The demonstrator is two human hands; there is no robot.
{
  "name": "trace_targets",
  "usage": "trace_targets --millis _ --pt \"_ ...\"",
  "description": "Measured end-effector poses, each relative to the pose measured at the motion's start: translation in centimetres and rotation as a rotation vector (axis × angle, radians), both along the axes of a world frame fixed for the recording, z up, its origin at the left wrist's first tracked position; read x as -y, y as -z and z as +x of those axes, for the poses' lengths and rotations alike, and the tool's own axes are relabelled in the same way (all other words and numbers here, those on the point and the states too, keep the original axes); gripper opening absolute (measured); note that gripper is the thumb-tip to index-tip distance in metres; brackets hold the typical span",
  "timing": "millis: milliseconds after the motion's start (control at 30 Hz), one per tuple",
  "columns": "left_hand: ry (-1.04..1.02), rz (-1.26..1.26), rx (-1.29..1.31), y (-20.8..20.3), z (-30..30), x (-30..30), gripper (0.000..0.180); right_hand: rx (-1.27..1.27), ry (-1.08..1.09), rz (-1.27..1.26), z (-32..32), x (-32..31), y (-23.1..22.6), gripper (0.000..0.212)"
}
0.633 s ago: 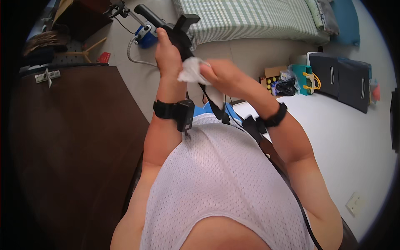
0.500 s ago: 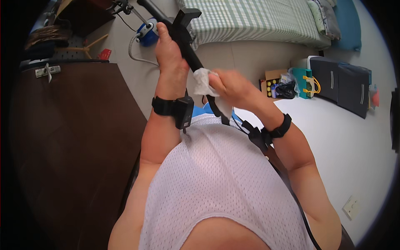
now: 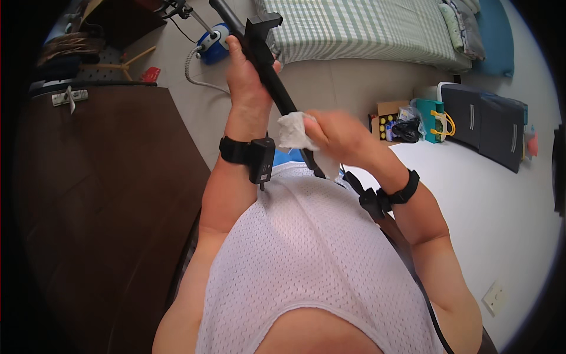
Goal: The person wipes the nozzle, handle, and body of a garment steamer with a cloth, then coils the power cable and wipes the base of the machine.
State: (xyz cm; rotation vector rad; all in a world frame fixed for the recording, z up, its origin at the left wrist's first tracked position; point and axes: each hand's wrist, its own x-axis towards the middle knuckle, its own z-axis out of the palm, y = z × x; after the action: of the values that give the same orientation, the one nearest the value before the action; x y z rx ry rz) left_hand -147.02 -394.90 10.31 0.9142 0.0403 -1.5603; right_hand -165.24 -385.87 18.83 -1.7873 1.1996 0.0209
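A long black pole (image 3: pixel 279 88) runs slantwise in front of me, its far end up and to the left. A black box-like bracket (image 3: pixel 259 30) is fixed to its upper part. My left hand (image 3: pixel 247 79) supports the pole just below that bracket, thumb along one side and fingertips showing on the other. Lower down, my right hand (image 3: pixel 342 137) is closed round the pole with a crumpled white cloth or tissue (image 3: pixel 295 131) between them. This hand is slightly blurred, and the pole's near end is partly hidden by the cloth.
A dark brown tabletop (image 3: pixel 118 194) fills the left. Ahead are a blue canister machine (image 3: pixel 213 50) with a grey hose and a bed with a checked cover (image 3: pixel 359 35). A carton of bottles (image 3: pixel 386 127), a teal bag (image 3: pixel 429 118) and a dark case (image 3: pixel 480 121) stand at right, beyond a white surface (image 3: pixel 471 236).
My right hand and the white cloth have slid a little down the pole, nearer to my body. The left hand keeps its hold. The whole view has shifted slightly.
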Motion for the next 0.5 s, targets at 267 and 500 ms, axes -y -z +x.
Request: trace_targets --millis 267,500 --pt "0.155 -0.203 -0.147 1.7 0.7 -1.2 0.063 -0.091 -0.142 -0.897 2.4 2.9 2.4 0.018" --pt "0.162 -0.331 -0.344 0.5 -0.7 -0.1 0.064 0.073 0.068 -0.762 1.7 1.6 2.2 0.02"
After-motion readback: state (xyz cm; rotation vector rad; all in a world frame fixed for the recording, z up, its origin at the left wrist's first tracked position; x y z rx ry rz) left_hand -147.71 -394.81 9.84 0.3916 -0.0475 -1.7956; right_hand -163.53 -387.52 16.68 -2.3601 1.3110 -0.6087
